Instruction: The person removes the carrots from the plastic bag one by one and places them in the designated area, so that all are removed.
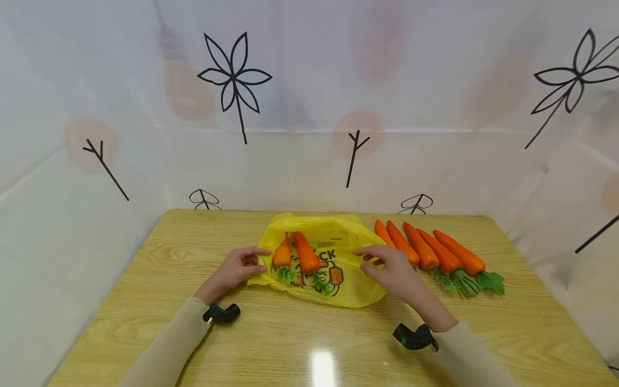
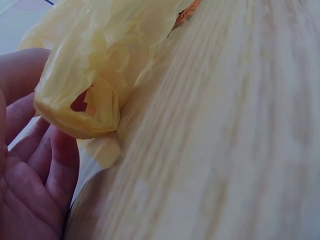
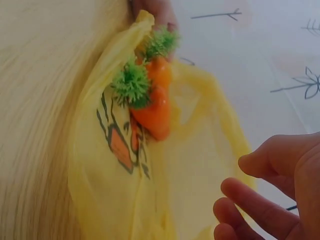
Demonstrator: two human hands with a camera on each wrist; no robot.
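Note:
A thin yellow plastic bag (image 1: 358, 279) lies on the table with its mouth spread toward me. Inside it are two orange carrots, a short one (image 1: 282, 255) and a longer one (image 1: 306, 253), their green tops facing the mouth. My left hand (image 1: 238, 266) holds the bag's left edge, with thumb and fingers about the yellow film (image 2: 75, 100). At the bag's right side hovers my right hand (image 1: 390, 266); the right wrist view shows its thumb and fingers (image 3: 260, 205) apart, nothing between them. Whether it touches the bag I cannot tell.
Right of the bag, several carrots (image 1: 456, 252) with green tops lie side by side on the wooden table (image 1: 193, 236). Pale cloth (image 1: 300, 166) with black plant drawings hangs behind and beside the table.

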